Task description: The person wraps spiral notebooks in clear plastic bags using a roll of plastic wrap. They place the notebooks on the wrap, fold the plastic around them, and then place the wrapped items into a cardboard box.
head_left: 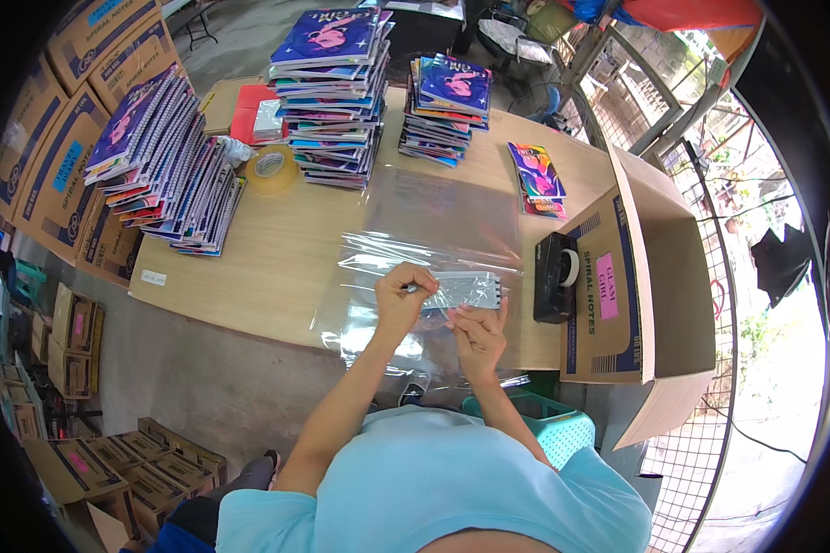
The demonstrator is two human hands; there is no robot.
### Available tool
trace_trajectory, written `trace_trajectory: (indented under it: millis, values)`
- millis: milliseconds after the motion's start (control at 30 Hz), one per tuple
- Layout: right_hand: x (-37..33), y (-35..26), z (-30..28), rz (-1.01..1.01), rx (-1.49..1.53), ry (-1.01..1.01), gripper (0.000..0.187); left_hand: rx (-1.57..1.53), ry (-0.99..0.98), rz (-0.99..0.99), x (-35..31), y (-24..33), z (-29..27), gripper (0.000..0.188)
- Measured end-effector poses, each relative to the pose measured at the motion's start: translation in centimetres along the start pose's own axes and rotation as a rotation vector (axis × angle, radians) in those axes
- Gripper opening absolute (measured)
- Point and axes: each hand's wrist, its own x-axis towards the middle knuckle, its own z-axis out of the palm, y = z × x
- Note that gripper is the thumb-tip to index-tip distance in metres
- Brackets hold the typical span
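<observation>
In front of my body a small spiral notebook (pixel 468 287), its back pale grey and its dark binding on the right, lies under clear plastic film. My left hand (pixel 400 293) pinches the film at the notebook's left end. Under its lower right edge, my right hand (pixel 480 339) has thumb and fingers closed on the wrapped notebook. Beneath both hands, large clear plastic sheets (pixel 441 217) spread over the wooden table (pixel 277 267) and hang past its near edge.
Tall stacks of spiral notebooks (pixel 330 101) line the far side, with a leaning pile (pixel 171 161) at left. Tape rolls (pixel 269 170) sit nearby. A black tape dispenser (pixel 553 276) and an open carton (pixel 609 286) stand at right. Cartons (pixel 51 161) are stacked left.
</observation>
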Motion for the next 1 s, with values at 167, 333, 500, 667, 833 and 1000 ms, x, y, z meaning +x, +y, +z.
trace_trajectory:
  millis: [167,333,500,667,833,1000]
  values:
    - [-2.4,3.0,0.4,-0.324,-0.333,-0.047,0.039,-0.17,-0.662,-0.39,3.9,3.6,-4.4,0.055]
    - [-1.7,3.1,-0.1,-0.32,-0.511,-0.284,0.041,0.971,-1.029,0.103,7.4,5.7,-1.1,0.085]
    - [0.6,9.0,-9.0,0.351,-0.046,0.396,0.021,1.156,-0.959,0.089,5.5,6.1,-0.3,0.071]
    - [1.2,20.9,-17.3,1.12,-0.208,0.076,0.028,1.186,-1.002,0.144,5.7,6.5,0.5,0.07]
    - [2.9,23.3,-15.7,1.29,-0.104,0.164,0.028,1.175,-0.995,0.19,5.9,6.2,0.4,0.069]
    - [2.5,20.7,-15.1,0.931,-0.257,0.183,0.024,1.191,-0.947,0.19,6.2,6.0,-0.5,0.07]
